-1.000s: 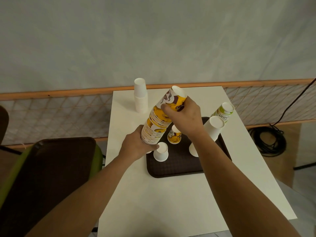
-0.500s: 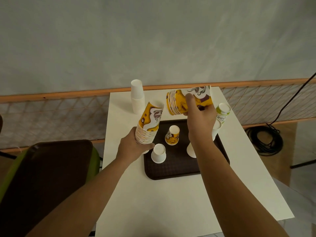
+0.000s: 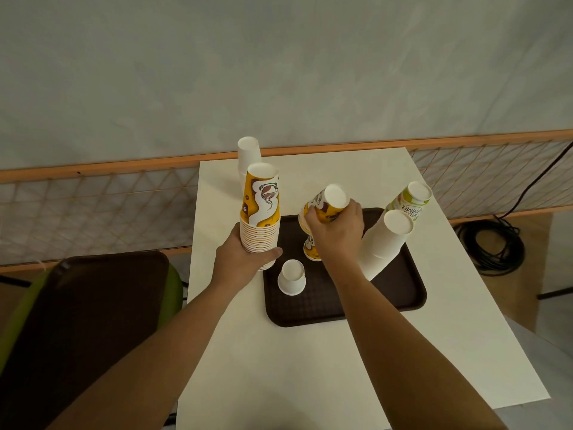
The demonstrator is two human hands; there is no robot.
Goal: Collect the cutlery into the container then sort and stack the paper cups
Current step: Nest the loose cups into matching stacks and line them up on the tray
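Note:
My left hand [image 3: 240, 259] grips the base of an upside-down stack of yellow printed cups [image 3: 261, 209] at the tray's left edge. My right hand [image 3: 336, 232] holds a shorter stack of yellow cups [image 3: 327, 204] above a single yellow cup [image 3: 311, 251] standing on the brown tray [image 3: 403, 293]. A small white cup [image 3: 292, 277] sits upside down on the tray near my left hand. A tall white cup stack [image 3: 386, 242] stands on the tray's right side. Behind it is a green-printed cup stack [image 3: 409, 201]. No cutlery or container is visible.
A stack of white cups [image 3: 248, 155] stands at the far left corner of the white table [image 3: 310, 367]. A chair with a second brown tray [image 3: 80, 308] is at the left. A coiled black cable [image 3: 493, 246] lies on the floor at the right.
The one long yellow stack was split in two. My right hand brought its part down over the single yellow cup on the tray; my left hand's part is now upright.

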